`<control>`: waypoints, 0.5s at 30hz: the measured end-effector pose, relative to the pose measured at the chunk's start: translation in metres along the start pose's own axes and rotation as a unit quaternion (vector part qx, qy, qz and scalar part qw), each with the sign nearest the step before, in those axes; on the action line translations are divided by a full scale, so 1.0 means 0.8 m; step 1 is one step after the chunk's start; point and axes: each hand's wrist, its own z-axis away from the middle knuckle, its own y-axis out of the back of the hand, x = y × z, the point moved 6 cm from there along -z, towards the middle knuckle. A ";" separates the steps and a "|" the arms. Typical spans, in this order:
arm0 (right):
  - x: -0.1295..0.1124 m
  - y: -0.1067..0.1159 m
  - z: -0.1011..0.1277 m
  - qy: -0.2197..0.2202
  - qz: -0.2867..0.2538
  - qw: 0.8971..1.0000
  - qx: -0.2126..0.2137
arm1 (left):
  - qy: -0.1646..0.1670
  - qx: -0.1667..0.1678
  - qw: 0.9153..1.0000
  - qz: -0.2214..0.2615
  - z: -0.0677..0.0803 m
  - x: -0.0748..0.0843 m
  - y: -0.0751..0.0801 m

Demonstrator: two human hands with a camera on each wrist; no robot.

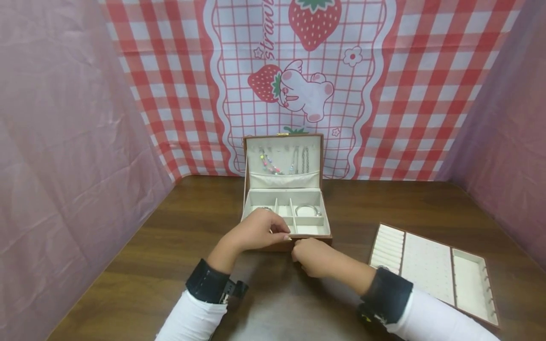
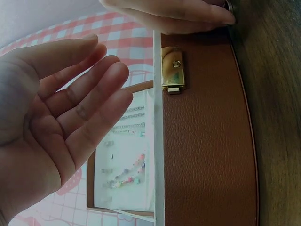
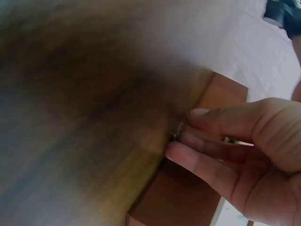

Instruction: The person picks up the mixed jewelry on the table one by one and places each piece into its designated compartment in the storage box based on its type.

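Observation:
A brown jewelry box [image 1: 321,242] stands with its lid [image 1: 283,137] raised at the back. Necklaces [image 1: 270,164] hang inside the lid, one with colored beads, and a silver bracelet [image 1: 317,213] lies in the back right compartment. My left hand [image 1: 261,230] hovers over the box's front left part, fingers loosely bent and empty in the left wrist view. Low at the front, by the gold clasp [image 2: 173,69], my right hand [image 1: 314,258] pinches a small shiny metal piece [image 3: 177,130] between thumb and fingers. Its shape is mostly hidden by the fingertips.
A jewelry tray [image 1: 428,265] with ring rolls, a padded middle and a long compartment lies on the wooden table [image 1: 179,213] at the right, partly behind my right forearm. A checkered strawberry cloth [image 1: 418,94] hangs behind the box, with pink cloths at both sides.

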 end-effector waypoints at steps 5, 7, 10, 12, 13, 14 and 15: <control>-0.002 -0.002 -0.001 -0.007 0.021 1.000 0.018 | 0.000 0.000 1.000 0.001 -0.001 0.000 0.000; -0.001 -0.002 0.000 -0.014 0.022 0.999 0.018 | -0.001 0.000 1.000 0.001 -0.001 0.001 0.000; 0.001 -0.002 0.000 -0.020 0.018 1.000 0.015 | 0.000 0.000 1.000 -0.001 -0.001 0.001 0.000; 0.001 -0.002 0.000 -0.022 0.013 1.000 0.011 | -0.002 0.001 1.000 -0.002 -0.001 0.001 0.000; 0.002 -0.002 0.000 -0.023 0.010 1.000 0.009 | -0.001 0.000 1.000 -0.002 -0.001 0.001 0.000; 0.002 -0.001 0.000 -0.025 0.007 1.000 0.009 | 0.000 0.000 1.000 -0.002 -0.001 0.001 0.000; 0.003 -0.001 0.000 -0.029 0.003 1.000 0.007 | 0.001 -0.001 1.000 0.000 -0.001 0.001 0.000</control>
